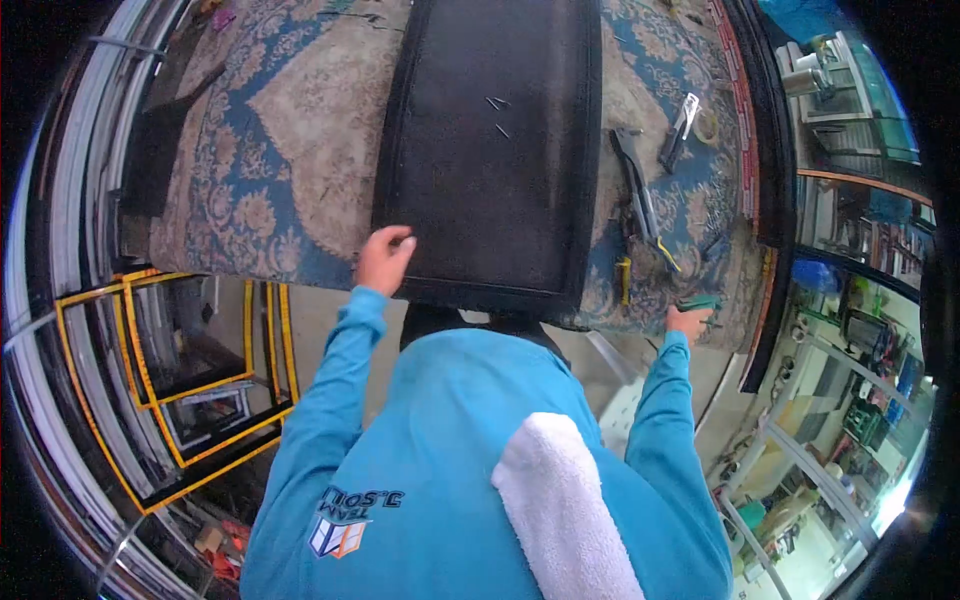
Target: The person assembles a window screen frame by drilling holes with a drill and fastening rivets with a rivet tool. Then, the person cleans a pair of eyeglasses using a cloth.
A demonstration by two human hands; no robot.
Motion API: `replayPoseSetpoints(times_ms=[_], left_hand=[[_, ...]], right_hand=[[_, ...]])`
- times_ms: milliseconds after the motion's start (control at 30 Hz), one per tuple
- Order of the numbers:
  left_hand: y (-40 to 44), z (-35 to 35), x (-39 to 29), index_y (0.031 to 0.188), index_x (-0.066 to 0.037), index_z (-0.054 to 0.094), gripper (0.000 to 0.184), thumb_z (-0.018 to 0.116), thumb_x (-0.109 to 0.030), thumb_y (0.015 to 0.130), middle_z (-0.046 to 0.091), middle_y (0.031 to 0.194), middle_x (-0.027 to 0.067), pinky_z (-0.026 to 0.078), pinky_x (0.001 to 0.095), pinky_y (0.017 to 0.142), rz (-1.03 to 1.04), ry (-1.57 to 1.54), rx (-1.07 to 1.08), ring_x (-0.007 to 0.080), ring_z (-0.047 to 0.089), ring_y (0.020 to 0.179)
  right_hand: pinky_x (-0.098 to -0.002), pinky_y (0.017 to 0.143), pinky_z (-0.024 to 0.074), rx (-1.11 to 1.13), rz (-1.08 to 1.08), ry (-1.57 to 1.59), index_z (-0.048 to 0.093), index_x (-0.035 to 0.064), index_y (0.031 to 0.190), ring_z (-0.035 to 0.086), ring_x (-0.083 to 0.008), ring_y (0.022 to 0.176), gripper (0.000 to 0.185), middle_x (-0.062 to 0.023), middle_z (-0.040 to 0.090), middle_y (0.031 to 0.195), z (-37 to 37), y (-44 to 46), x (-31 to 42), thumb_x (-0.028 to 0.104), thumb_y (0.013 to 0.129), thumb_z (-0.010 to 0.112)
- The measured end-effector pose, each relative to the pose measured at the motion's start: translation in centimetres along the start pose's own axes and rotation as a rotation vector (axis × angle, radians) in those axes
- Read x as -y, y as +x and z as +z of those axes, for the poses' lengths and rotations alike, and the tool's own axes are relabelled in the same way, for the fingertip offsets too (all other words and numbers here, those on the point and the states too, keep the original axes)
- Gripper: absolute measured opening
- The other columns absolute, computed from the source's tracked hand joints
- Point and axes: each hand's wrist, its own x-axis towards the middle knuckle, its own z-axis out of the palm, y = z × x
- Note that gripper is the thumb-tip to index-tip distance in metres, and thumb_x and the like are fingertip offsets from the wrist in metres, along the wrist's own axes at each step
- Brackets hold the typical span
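Observation:
A long black framed panel lies on the patterned cloth in front of my body. My left hand is at the panel's near left corner, its fingers curled with thumb and fingertip close together. Anything between them is too small to make out. On the right, my right hand is closed around a green-handled tool at the table's near edge; its exact kind does not show. A few small dark pieces rest on the panel's middle.
Right of the panel lie a long black tool, a yellow-handled tool, a utility knife, a tape roll and scattered small fasteners. Yellow-edged frames stand at left; shelving is at right. A white towel hangs over my shirt.

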Motion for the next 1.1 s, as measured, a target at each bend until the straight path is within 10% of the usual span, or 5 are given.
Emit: replayPoseSetpoints(times_ms=[133, 200, 400, 667, 1100], left_hand=[[7.6, 4.7, -3.7, 0.111, -0.004, 0.067, 0.031, 0.069, -0.022, 0.087, 0.068, 0.108, 0.0131, 0.053, 0.0351, 0.083, 0.189, 0.102, 0.027, 0.0237, 0.066, 0.093], [11.6, 7.0, -6.3, 0.108, -0.005, 0.068, 0.028, 0.068, -0.023, 0.086, 0.067, 0.109, 0.0142, 0.052, 0.038, 0.087, 0.279, 0.195, 0.013, 0.0287, 0.065, 0.098], [23.7, 13.8, -10.7, 0.122, -0.016, 0.063, 0.036, 0.064, -0.026, 0.088, 0.056, 0.128, 0.0108, 0.048, 0.0457, 0.095, 0.53, 0.612, -0.067, 0.0346, 0.055, 0.113], [26.8, 15.7, -13.2, 0.111, -0.026, 0.071, 0.022, 0.062, -0.031, 0.091, 0.062, 0.111, 0.0018, 0.052, 0.0436, 0.088, 0.39, 1.005, 0.036, 0.0263, 0.06, 0.106], [21.5, 9.8, -10.4, 0.096, -0.004, 0.068, 0.016, 0.067, -0.018, 0.087, 0.069, 0.085, 0.0069, 0.054, 0.0307, 0.072, 0.2, -0.22, 0.196, 0.0164, 0.067, 0.077]], right_hand=[[-0.0536, 0.104, 0.038, -0.249, -0.503, -0.028, 0.037, 0.0059, 0.144, 0.046, -0.0435, 0.125, 0.08, -0.0243, 0.042, 0.141, 2.8, -0.8, -0.1, 0.032, 0.076, 0.07], [-0.0503, 0.107, 0.0359, 0.157, -0.919, 0.136, 0.04, 0.002, 0.141, 0.039, -0.0414, 0.132, 0.074, -0.0238, 0.041, 0.143, 3.6, -1.8, 2.3, 0.034, 0.08, 0.068], [-0.0577, 0.108, 0.0292, 0.14, -0.703, -0.07, 0.036, 0.0073, 0.146, 0.036, -0.0375, 0.136, 0.1, -0.0198, 0.037, 0.149, 2.8, -7.7, 8.6, 0.057, 0.069, 0.078], [-0.0477, 0.092, 0.0456, -0.066, -0.892, 0.168, 0.059, -0.0012, 0.116, 0.054, -0.0393, 0.109, 0.049, -0.0204, 0.055, 0.123, 0.8, -7.1, 10.3, 0.029, 0.08, 0.072], [-0.0497, 0.087, 0.0498, 0.18, -0.802, 0.017, 0.056, 0.0028, 0.117, 0.061, -0.0415, 0.104, 0.058, -0.0217, 0.064, 0.112, 5.0, 0.3, 26.4, 0.04, 0.076, 0.072]])
